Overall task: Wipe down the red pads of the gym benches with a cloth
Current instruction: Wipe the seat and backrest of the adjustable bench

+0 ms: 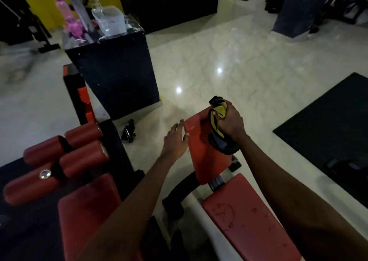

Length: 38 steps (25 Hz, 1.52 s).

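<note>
A yellow-and-black cloth (218, 125) is gripped in the curled right hand (229, 124) against the raised red pad (201, 151); its edge is touched by the flat, straight-fingered left hand (176, 139).

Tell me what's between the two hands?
Just a bare strip of the red pad, in the head view. The left hand touches its edge; the right hand grips the cloth on it.

Upper pad (203, 157): red, smooth vinyl-like cover, dull sheen.
Seat pad (249, 227): same cover, wet spots.
Cloth (219, 111): soft, crumpled fabric.
Floor (239, 61): polished, glossy stone-look tiles.
Mat (328, 125): matt black.
Box (115, 75): matt black, chipped edges.
Jug (111, 19): clear plastic.
Roller cap (45, 174): shiny metal.
</note>
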{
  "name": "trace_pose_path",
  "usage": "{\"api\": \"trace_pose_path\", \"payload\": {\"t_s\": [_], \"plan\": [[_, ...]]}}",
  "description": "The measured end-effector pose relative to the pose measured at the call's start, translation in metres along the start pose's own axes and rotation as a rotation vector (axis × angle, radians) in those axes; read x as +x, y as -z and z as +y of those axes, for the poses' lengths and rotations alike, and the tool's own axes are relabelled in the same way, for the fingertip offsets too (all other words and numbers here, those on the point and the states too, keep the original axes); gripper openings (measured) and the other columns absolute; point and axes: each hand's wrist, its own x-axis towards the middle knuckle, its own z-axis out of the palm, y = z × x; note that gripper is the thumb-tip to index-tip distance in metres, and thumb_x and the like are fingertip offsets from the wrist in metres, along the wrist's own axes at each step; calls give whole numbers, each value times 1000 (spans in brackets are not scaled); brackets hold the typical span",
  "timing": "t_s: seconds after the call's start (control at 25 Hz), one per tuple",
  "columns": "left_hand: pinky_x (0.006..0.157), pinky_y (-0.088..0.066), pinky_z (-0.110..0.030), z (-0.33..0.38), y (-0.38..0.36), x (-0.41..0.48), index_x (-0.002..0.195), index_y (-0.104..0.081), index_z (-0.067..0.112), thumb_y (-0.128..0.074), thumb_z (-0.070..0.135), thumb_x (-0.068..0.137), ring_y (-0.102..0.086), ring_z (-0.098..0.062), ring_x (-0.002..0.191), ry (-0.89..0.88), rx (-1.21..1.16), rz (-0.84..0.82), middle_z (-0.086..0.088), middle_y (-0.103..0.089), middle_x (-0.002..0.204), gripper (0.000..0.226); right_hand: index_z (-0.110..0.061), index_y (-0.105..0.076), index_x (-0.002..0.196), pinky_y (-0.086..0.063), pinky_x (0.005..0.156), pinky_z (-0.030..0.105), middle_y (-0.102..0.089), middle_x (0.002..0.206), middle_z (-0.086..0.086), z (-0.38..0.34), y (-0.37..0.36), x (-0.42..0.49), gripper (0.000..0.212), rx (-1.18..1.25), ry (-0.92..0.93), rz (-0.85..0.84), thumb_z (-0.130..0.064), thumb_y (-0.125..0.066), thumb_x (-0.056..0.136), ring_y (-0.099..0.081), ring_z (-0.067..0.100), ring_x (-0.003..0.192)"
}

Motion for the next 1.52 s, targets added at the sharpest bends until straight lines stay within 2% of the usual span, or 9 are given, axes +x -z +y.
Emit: {"api": "trace_pose_path", "payload": {"t_s": [0.12, 0.2, 0.32, 0.52, 0.72, 0.88, 1.04, 1.28, 1.52], "plan": [[115, -25, -50, -5, -2, 31, 160, -12, 25, -38, 38, 106, -28, -34, 146, -44, 76, -149, -10, -18, 165, 61, -22, -49, 126, -47, 94, 52, -60, 126, 8, 1, -19, 26, 49, -79, -66, 14, -54, -53, 89, -60, 38, 111], [113, -30, -45, -14, -6, 45, 159, -21, 22, -39, 33, 106, -36, -33, 142, -137, 97, -196, -6, -24, 164, 57, -22, -46, 128, -47, 93, 52, -56, 128, 8, 4, -31, 36, 46, -106, -90, 4, -50, -54, 92, -60, 39, 109], [110, -40, -42, -29, -8, 65, 153, -36, 15, -48, 28, 102, -47, -30, 135, -264, 82, -167, -6, -39, 157, 54, -27, -43, 131, -48, 92, 56, -55, 134, 6, 15, -43, 40, 50, -140, -97, -38, -52, -52, 89, -60, 40, 110], [109, -41, -42, -45, -12, 90, 150, -41, 15, -51, 37, 100, -49, -28, 133, -331, 58, -203, -8, -45, 153, 56, -15, -46, 138, -43, 97, 56, -47, 145, 15, 31, -46, 54, 51, -261, -197, -11, -41, -55, 95, -51, 43, 119], [108, -41, -36, -53, -14, 88, 144, -52, 10, -60, 37, 93, -54, -27, 130, -342, -57, -136, -12, -56, 143, 58, -21, -54, 129, -46, 89, 51, -57, 130, 7, 31, -61, 57, 42, -278, -112, -24, -38, -56, 91, -56, 40, 110], [103, -48, -40, -50, -18, 88, 143, -52, 8, -66, 29, 92, -58, -30, 125, -340, -45, -95, -14, -57, 141, 57, -13, -57, 119, -46, 85, 49, -61, 119, 11, 31, -63, 79, 41, -377, -105, 23, -40, -59, 87, -58, 40, 105], [98, -50, -36, -54, -21, 89, 142, -54, 11, -72, 25, 89, -62, -29, 120, -367, -58, -59, -12, -59, 139, 58, -7, -54, 115, -45, 82, 49, -60, 116, 13, 30, -71, 98, 45, -441, -157, 49, -41, -58, 85, -58, 40, 101], [93, -54, -39, -56, -18, 87, 143, -52, 17, -67, 36, 90, -63, -25, 117, -374, -113, -72, -6, -58, 141, 58, -15, -55, 114, -44, 81, 45, -60, 117, 7, 46, -68, 89, 44, -435, 21, -72, -41, -62, 80, -60, 36, 99], [91, -54, -34, -65, -8, 106, 134, -63, 15, -75, 21, 88, -65, -17, 114, -446, -166, -101, -3, -65, 131, 48, -10, -50, 125, -44, 84, 47, -56, 125, 13, 36, -88, 103, 54, -371, -196, 102, -44, -55, 83, -57, 39, 105]]}}
